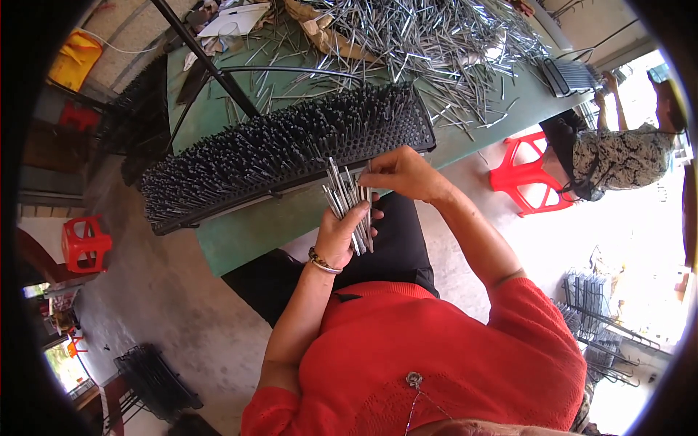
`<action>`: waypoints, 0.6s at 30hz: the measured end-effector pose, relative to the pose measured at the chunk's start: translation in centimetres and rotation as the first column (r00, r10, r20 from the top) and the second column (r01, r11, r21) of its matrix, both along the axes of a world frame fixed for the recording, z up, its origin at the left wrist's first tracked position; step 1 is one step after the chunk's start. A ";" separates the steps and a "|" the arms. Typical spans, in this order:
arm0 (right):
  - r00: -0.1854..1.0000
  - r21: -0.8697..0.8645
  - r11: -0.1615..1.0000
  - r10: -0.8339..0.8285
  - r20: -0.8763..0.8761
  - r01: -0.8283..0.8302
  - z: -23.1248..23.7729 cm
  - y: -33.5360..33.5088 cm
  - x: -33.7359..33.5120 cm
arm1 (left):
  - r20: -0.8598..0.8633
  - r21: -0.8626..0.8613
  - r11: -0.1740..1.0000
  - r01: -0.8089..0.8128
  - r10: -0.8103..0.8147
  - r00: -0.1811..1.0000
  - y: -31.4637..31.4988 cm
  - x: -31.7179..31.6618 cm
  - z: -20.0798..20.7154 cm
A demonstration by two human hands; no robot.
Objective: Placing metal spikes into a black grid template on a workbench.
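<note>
My left hand (339, 236) is closed around a bundle of thin silvery metal rods (340, 190), held upright and fanned out above my lap. At the bundle's right side, the thumb and fingers of my right hand (408, 174) pinch the upper end of one rod. Just beyond both hands, a long black perforated rack (414, 134) lies slantwise along the near edge of the green table (236, 236). Dark-tipped rods (269, 149) stand densely in most of its holes. Toward the rack's right end, a patch of holes shows without rods.
Loose metal rods (436, 43) are heaped across the far table, beside torn brown paper (323, 33). A black metal bar (218, 73) crosses at upper left. Another person (622, 156) works at right by a red stool (531, 174). More racks (156, 381) sit at lower left.
</note>
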State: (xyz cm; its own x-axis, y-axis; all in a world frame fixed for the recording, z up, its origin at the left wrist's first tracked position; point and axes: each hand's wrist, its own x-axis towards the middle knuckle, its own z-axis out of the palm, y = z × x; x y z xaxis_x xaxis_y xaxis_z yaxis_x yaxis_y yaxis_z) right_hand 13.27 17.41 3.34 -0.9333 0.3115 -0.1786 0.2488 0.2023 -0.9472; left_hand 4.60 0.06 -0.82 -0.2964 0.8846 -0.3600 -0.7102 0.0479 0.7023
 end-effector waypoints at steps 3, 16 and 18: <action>0.990 -0.104 0.987 -0.128 -0.059 0.121 0.3 0.2 -0.1 | 0.071 -0.037 0.999 -0.011 0.014 0.997 0.0 -0.1 0.6; 0.832 0.223 0.843 -0.374 -0.410 0.489 3.4 1.9 -3.2 | 0.072 -0.027 0.999 -0.025 0.027 0.997 0.0 0.1 -0.4; 0.810 0.307 0.797 -0.347 -0.473 0.520 3.3 1.9 -3.5 | 0.076 -0.021 0.999 -0.026 0.027 0.997 0.0 0.2 -0.4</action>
